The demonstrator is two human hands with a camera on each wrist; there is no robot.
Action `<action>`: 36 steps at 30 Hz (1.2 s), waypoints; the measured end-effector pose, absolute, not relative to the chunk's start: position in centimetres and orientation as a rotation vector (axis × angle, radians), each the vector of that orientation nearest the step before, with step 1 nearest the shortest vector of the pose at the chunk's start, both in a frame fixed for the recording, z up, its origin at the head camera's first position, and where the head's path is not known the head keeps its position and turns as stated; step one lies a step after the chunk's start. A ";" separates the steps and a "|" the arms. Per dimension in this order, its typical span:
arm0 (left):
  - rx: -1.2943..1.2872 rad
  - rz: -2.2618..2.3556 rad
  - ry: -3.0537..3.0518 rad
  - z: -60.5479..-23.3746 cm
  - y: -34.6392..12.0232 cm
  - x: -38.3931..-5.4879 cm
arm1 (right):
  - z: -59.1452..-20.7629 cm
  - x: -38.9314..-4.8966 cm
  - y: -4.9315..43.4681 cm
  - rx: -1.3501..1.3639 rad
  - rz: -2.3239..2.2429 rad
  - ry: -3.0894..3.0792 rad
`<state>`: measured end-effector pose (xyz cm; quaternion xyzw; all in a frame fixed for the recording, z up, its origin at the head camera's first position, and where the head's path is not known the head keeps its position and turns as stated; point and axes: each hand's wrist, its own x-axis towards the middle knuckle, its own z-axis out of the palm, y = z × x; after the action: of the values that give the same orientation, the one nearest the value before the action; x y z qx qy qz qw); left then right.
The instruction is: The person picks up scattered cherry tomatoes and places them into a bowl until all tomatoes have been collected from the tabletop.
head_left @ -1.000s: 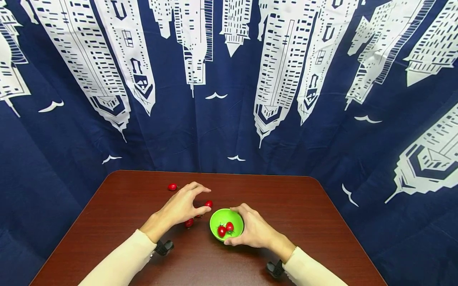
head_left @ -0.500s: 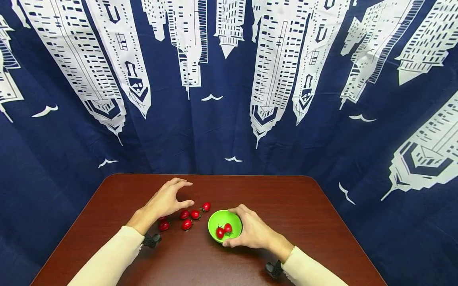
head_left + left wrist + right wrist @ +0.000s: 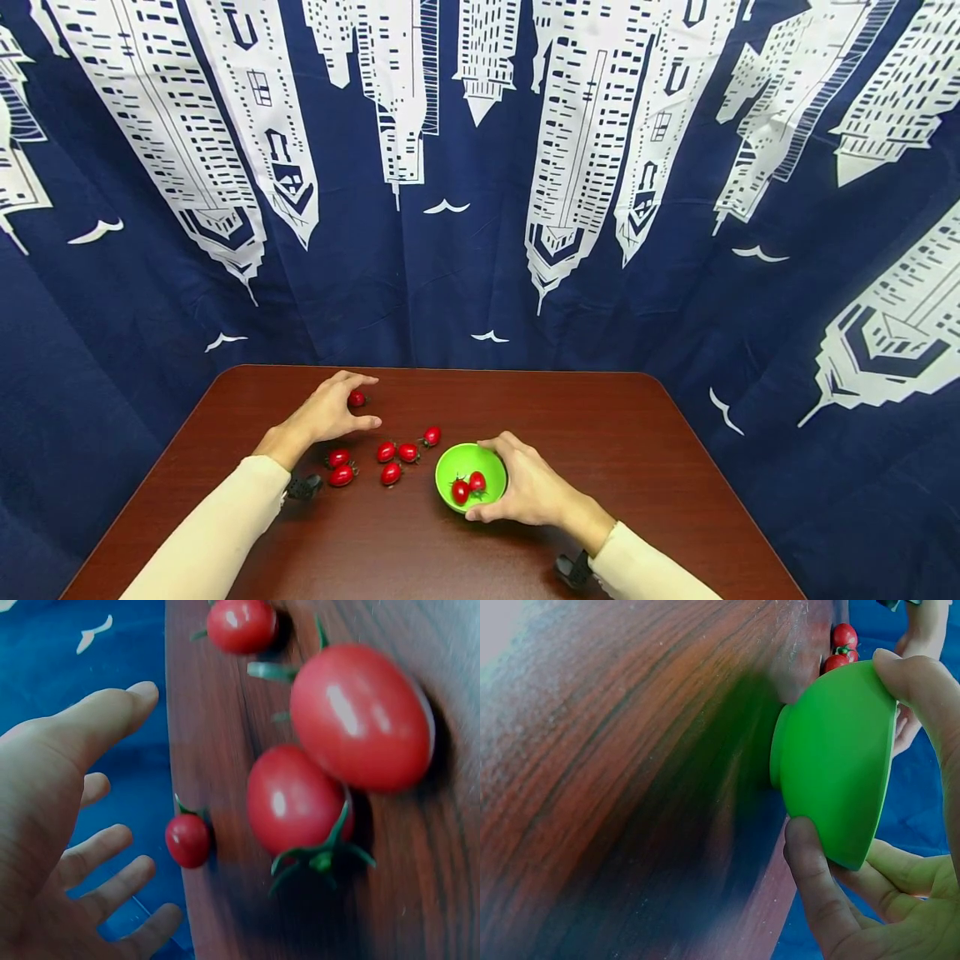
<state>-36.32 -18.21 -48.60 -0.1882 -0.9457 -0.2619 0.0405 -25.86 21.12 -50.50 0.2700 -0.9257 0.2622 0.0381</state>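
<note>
My left hand [image 3: 324, 412], fingers spread and thumb apart, is over the far left part of the table. A single cherry tomato [image 3: 357, 399] shows between its thumb and fingers, with nothing gripped. Nearer that wrist lie two more cherry tomatoes [image 3: 342, 475], large in the left wrist view with green stems. My right hand [image 3: 534, 487] holds a small green bowl [image 3: 472, 457] by its right side, thumb and fingers spread round the wall. Inside the bowl sit two cherry tomatoes [image 3: 461, 491]. The right wrist view shows the bowl's outer wall [image 3: 840, 757] between thumb and fingers.
Several cherry tomatoes [image 3: 391, 473] lie loose between the left hand and the bowl. The brown wooden table [image 3: 585, 417] ends at a dark blue curtain [image 3: 360, 292] printed with white buildings. Each wrist wears a small black camera [image 3: 573, 571].
My left hand has moved left and away from the bowl, uncovering the loose tomatoes, to the far lone tomato. The right hand keeps its grip on the bowl, which has stayed in place.
</note>
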 end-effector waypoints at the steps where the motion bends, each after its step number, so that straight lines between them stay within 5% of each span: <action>1: -0.577 -0.803 -2.903 -48.7 -18.4 -36.6 | -50.5 -25.8 21.1 0.825 0.805 -2.842; 36: -0.699 -0.877 -2.934 -49.9 -19.8 -38.3 | -50.4 -25.8 21.1 0.835 0.792 -2.841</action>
<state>-38.34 -19.82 -49.91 -0.2224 -0.9341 -0.2793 0.0002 -25.78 21.07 -50.43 0.2723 -0.9262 0.2580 0.0380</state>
